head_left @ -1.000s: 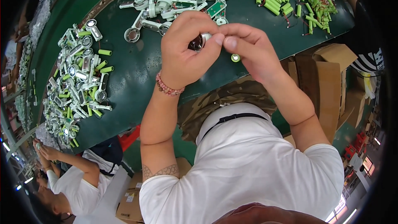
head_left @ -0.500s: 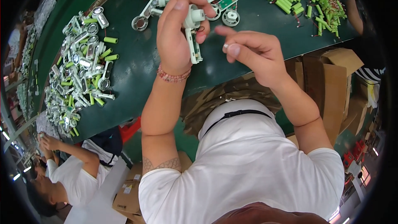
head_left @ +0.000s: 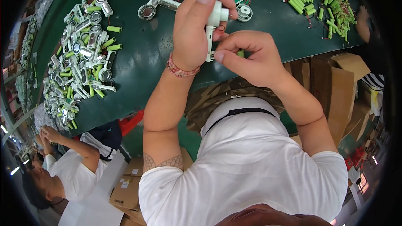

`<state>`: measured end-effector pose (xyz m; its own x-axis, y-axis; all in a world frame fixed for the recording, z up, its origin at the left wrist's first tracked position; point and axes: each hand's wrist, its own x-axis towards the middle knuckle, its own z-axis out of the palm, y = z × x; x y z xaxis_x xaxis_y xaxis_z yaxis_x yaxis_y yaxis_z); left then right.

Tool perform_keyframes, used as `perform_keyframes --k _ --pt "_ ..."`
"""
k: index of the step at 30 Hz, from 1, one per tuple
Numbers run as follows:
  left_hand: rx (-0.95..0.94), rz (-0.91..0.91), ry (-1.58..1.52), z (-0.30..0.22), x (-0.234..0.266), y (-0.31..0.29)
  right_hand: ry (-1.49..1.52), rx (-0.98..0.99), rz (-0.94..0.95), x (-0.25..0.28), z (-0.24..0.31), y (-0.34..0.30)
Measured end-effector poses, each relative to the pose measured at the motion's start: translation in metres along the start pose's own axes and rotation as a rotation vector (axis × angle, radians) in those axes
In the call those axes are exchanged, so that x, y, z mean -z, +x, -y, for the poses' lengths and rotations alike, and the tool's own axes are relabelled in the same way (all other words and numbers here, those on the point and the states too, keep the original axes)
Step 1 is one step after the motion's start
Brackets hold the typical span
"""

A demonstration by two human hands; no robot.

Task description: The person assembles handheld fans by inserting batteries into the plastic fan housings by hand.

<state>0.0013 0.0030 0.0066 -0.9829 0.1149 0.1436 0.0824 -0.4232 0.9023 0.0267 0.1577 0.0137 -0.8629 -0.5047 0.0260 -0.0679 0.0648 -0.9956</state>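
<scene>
While the left-hand pile of pale housings and green cells (head_left: 86,52) lies on the green bench (head_left: 140,62) just as it did 0.5 s ago, the change is all nearer the middle. Below that pile, a co-worker in a white top (head_left: 79,169), 2 hands raised together.

Left hand (head_left: 190,33), bead bracelet (head_left: 183,71) at the wrist: fingers curled round 1 white housing (head_left: 216,16), same hold as before. Housing is above the bench, round cap up, slim arm running down beside the palm and looking narrower than 0.5 s ago. Thin red wire (head_left: 220,28) shows just below the cap.

Right hand (head_left: 255,56): biggest shift. Apart from the housing 0.5 s ago with a small white piece at its fingertips; now thumb and forefinger draw together at the arm's lower end. Cannot tell what they pinch. 1 green cell (head_left: 240,53) shows within the hand's curl; how it is held, unclear.

My reading: handwork is back to 2 hands on 1 piece, centred on that lower end. Whether anything is seated there, hidden.

Farther right: heap of wired green cells (head_left: 299,2), cardboard box (head_left: 337,92), another person's arm (head_left: 363,24) at the bench edge.
</scene>
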Motion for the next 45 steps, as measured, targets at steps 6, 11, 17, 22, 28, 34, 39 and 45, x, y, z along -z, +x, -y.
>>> perform_keyframes --k 6,11,17,22,28,34,39,45 --pt "-0.021 0.069 0.118 0.000 0.001 -0.002 -0.019 -0.056 0.067 0.005 0.005 0.002" --pt "0.009 0.082 0.097 0.004 0.000 -0.002 -0.054 -0.040 0.076 0.006 0.004 0.002" --pt "-0.020 0.058 0.036 0.013 -0.007 -0.003 0.048 -0.127 0.059 0.005 0.002 -0.001" --pt "0.001 0.060 0.023 0.015 -0.004 -0.007 0.048 -0.051 0.050 0.001 -0.010 -0.002" --pt "-0.176 -0.130 0.529 -0.015 0.013 0.000 -0.284 0.354 -0.012 0.028 -0.016 0.005" --pt "-0.234 -0.948 1.249 -0.084 0.122 -0.021 -0.805 0.370 -0.537 0.132 -0.039 0.028" --pt "-0.500 -0.744 1.402 -0.046 0.108 0.001 -1.349 0.268 -0.655 0.179 -0.077 0.063" --pt "0.005 -0.319 1.384 -0.021 0.098 -0.001 -1.119 0.410 -0.719 0.188 -0.077 0.060"
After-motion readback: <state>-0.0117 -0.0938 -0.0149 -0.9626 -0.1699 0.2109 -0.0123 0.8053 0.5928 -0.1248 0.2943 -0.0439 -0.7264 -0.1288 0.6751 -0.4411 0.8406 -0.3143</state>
